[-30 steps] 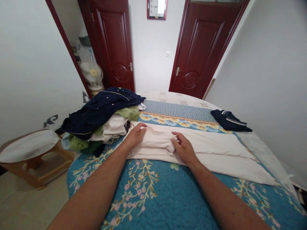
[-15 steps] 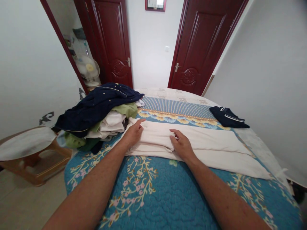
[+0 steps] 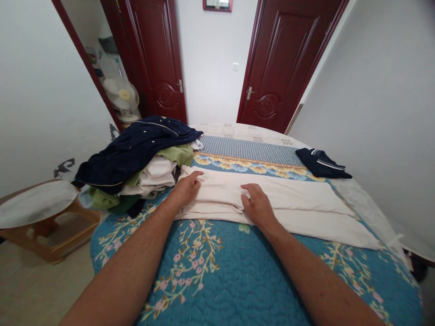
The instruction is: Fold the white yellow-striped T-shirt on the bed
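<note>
A long cream garment (image 3: 299, 203), folded lengthwise, lies across a bed with a blue flowered quilt (image 3: 220, 280). My left hand (image 3: 185, 188) rests on its left end, fingers lying together and flat on the cloth. My right hand (image 3: 256, 203) presses on the garment's middle, fingers curled a little with the fingertips on a fold of the fabric. Both forearms reach out over the quilt.
A heap of clothes (image 3: 136, 158) with a dark navy piece on top sits at the bed's left. A folded navy garment (image 3: 321, 164) lies at the far right. A low wooden stool (image 3: 41, 217) stands left on the floor. Beyond are two dark red doors (image 3: 282, 63) and a fan (image 3: 122, 97).
Both hands have stayed on the cream garment, and the right fingers have curled slightly. The view has tipped down a little.
</note>
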Motion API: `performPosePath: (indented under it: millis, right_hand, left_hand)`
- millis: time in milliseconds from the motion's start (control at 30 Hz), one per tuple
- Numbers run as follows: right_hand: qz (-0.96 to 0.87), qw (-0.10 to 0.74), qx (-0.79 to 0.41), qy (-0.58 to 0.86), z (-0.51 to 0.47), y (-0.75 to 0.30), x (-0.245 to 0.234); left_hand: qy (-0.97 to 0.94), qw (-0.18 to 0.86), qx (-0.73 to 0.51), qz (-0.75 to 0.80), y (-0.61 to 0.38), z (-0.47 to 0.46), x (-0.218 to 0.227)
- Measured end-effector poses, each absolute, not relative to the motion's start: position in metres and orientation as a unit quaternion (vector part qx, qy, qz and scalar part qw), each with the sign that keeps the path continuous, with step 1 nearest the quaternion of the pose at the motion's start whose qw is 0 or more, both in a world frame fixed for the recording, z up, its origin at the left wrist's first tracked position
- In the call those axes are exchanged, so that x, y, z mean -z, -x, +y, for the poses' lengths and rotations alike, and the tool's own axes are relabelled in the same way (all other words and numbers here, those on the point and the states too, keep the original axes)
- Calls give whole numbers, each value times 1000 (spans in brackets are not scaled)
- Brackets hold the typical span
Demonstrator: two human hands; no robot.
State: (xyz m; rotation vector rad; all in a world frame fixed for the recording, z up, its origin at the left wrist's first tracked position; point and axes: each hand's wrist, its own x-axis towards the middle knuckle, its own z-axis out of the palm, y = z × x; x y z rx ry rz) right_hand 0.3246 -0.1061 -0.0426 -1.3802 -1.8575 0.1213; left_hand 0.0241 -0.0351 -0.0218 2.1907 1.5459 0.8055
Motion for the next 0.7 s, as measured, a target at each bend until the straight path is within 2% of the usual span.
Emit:
performPosePath:
  millis: [367, 533, 700]
  right_hand:
    - [-769, 354, -56, 529, -116, -323, 47]
    - [-775, 353, -64, 520, -115, -323, 49]
    - [-772, 367, -70, 514, -120, -321, 43]
  left_hand:
    - [-843, 235, -212, 434, -14, -39, 14]
    - [-834, 186, -274, 440, -18, -36, 19]
    - [-836, 153, -275, 448, -19, -32, 25]
